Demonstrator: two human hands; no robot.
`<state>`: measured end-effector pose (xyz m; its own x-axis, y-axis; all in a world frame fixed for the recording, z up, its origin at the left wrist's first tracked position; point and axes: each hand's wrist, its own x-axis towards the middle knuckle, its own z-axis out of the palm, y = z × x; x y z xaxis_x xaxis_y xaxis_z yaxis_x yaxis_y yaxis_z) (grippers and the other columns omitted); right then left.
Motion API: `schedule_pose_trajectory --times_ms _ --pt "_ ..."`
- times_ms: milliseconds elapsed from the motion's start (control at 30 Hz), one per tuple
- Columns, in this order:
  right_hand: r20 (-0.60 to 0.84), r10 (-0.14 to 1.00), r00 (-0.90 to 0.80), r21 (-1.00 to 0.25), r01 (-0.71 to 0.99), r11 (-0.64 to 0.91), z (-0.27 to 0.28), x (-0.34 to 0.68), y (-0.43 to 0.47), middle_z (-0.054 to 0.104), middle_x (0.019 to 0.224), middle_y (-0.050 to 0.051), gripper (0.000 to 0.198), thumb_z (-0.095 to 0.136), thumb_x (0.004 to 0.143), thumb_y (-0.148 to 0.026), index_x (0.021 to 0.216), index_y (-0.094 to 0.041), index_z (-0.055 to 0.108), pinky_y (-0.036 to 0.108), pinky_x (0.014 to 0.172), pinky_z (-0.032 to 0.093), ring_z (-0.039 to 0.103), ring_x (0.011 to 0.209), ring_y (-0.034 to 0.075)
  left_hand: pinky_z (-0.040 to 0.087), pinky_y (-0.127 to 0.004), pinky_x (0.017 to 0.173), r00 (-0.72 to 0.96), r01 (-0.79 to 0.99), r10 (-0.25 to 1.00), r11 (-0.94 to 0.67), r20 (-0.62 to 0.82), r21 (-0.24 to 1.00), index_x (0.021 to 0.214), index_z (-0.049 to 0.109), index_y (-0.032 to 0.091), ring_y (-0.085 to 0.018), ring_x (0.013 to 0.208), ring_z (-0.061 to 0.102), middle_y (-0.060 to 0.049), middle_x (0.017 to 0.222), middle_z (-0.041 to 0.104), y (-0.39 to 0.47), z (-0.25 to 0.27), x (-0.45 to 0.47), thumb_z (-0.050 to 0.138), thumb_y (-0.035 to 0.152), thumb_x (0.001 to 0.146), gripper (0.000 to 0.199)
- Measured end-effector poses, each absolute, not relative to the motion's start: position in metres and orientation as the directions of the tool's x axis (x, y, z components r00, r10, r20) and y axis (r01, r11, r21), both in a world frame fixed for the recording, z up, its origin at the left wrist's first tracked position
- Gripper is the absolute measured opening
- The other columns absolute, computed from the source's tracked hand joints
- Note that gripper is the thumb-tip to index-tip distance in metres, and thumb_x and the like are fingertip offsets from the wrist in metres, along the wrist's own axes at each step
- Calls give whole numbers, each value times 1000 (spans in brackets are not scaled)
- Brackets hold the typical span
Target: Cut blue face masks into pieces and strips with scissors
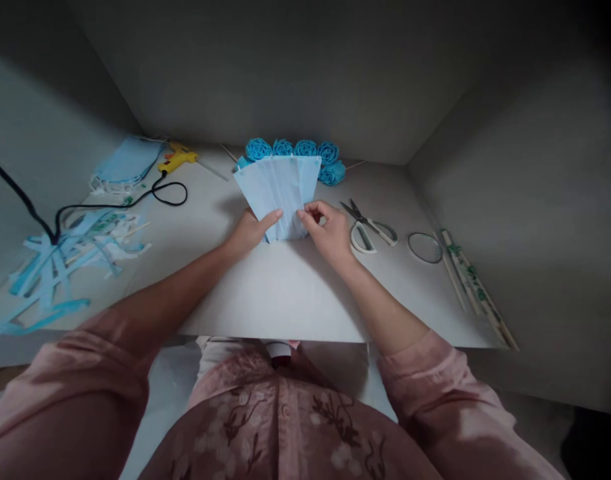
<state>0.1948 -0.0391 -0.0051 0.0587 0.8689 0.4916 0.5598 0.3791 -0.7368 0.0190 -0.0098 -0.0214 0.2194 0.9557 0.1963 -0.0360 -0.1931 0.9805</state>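
Light blue face masks (pixel 280 183), fanned out and overlapping, stand above the table between my hands. My left hand (pixel 253 230) is closed on their lower left part, its thumb across the front. On the lower right, my right hand (pixel 327 230) pinches the pleated material between thumb and fingers. Behind the masks sit several bright blue flowers (pixel 305 149) made of twisted strips, partly hidden by the fan. Scissors (pixel 368 227) with white handles lie open to the right of my right hand.
A yellow glue gun (pixel 178 158) with a black cord lies at the back left beside stacked masks (pixel 129 160). Cut strips (pixel 60 267) are heaped at the left. A roundish ring (pixel 425 247) and wooden chopsticks (pixel 473 280) lie at the right, near the wall.
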Motion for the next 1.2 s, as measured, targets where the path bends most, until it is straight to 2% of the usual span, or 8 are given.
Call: schedule_pose_trajectory --times_ms 233,333,467,533,600,733,967,1200 --pt "319 947 36 -860 430 273 -16 193 -37 58 65 -1 20 58 82 -39 73 -21 61 28 63 40 52 61 14 55 -42 86 239 -206 970 6 44 979 108 63 11 -29 96 69 -14 103 73 -3 -26 17 74 48 69 55" --pt "342 937 72 -832 485 267 -14 195 -36 64 76 1 22 63 79 -40 90 -21 65 31 70 45 55 69 16 55 -42 85 217 -219 975 5 44 976 109 61 11 -28 93 69 -13 101 73 -2 -26 15 75 46 69 54" --pt "413 905 102 -868 347 356 -12 197 -32 61 124 9 73 74 69 -50 133 -26 49 37 87 48 59 105 23 55 -39 83 228 -259 970 -21 82 966 104 64 12 -25 90 69 -10 100 73 -6 -25 17 77 43 69 49" --pt "362 932 -10 -909 217 355 -15 197 -31 62 125 9 71 73 69 -55 130 -24 52 38 87 50 59 110 25 54 -37 83 240 -264 963 -58 124 963 100 66 13 -24 89 68 -9 97 73 -8 -25 19 76 44 69 45" --pt "315 946 -80 -932 162 324 -19 195 -32 69 111 9 57 70 71 -58 113 -19 64 38 84 52 63 101 25 53 -37 84 253 -267 954 -90 160 959 97 67 13 -24 90 68 -8 96 73 -10 -25 20 76 43 70 41" --pt "361 932 37 -921 170 350 -21 193 -35 73 94 6 40 67 77 -55 91 -18 70 40 84 52 66 89 22 52 -38 87 266 -285 941 -129 208 950 100 68 14 -25 95 67 -7 100 72 -11 -22 20 76 40 71 39" --pt "290 957 12 -955 67 288 -31 194 -28 72 103 6 43 72 71 -53 100 -21 68 39 89 52 66 95 22 51 -45 93 304 -82 930 -189 205 979 107 67 13 -30 105 64 -12 111 71 -5 -28 15 77 44 68 51" --pt "292 956 0 -953 91 291 -41 193 -25 70 110 7 50 74 70 -50 110 -21 63 39 91 52 65 99 22 50 -47 97 357 27 901 -273 246 962 109 65 11 -32 110 63 -16 114 69 -5 -32 17 76 47 66 57"
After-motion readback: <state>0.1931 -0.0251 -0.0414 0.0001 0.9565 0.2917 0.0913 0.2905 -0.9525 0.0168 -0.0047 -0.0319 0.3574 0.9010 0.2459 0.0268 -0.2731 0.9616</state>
